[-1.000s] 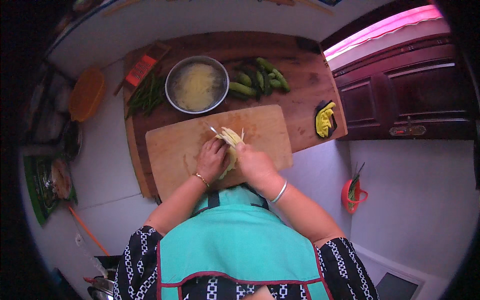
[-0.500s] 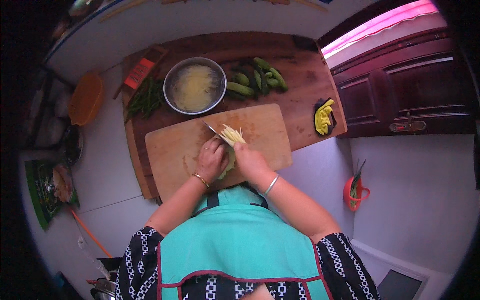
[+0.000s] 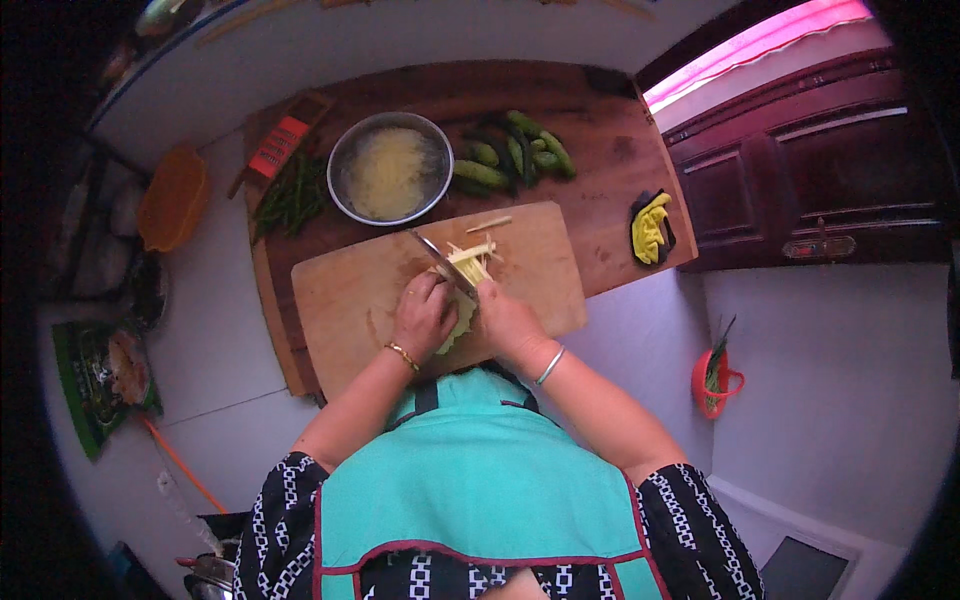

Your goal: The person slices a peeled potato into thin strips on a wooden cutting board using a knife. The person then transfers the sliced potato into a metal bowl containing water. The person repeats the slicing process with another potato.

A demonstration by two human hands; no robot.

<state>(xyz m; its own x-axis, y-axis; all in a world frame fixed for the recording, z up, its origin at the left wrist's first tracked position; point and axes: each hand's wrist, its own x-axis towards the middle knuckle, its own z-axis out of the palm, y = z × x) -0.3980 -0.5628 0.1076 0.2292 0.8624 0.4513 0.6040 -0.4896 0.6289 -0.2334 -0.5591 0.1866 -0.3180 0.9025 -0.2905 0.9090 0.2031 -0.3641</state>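
Your right hand is closed around the handle of a knife, whose blade runs up and to the left across the wooden cutting board. Your left hand is curled down on a pale yellow-green vegetable, pinning it at the board's middle. Judging by the thin strips fanned at the blade and one stick lying apart near the far edge, the slicing is under way, with a piece under your palm still uncut. Beyond the board on the table, a metal bowl already holds pale shreds, while the green cucumbers and long beans lie whole.
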